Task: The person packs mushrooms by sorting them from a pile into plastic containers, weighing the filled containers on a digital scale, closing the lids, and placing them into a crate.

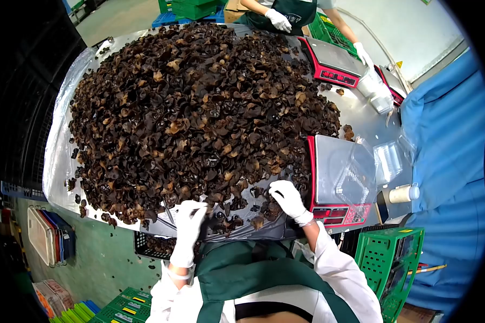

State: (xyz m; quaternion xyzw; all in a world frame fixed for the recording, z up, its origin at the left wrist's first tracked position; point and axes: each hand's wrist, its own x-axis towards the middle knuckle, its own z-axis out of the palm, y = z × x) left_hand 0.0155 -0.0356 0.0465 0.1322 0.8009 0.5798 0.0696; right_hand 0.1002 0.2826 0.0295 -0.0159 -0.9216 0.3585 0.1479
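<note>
A large heap of dark brown, ear-shaped fungus pieces covers much of the metal table. My left hand, in a white glove, is at the near edge of the heap, its fingers bent together; what they hold, if anything, is too small to tell. To its right, my white-gloved right hand reaches over the heap's near right edge, fingers curled down, their tips partly hidden. Loose pieces lie between the two hands. Just right of my right hand stands a red scale with a clear plastic tray on it.
Across the table a co-worker's gloved hands are near another red scale and clear trays. A white bottle stands at the right edge. Green crates are at lower right, a black crate under the near edge.
</note>
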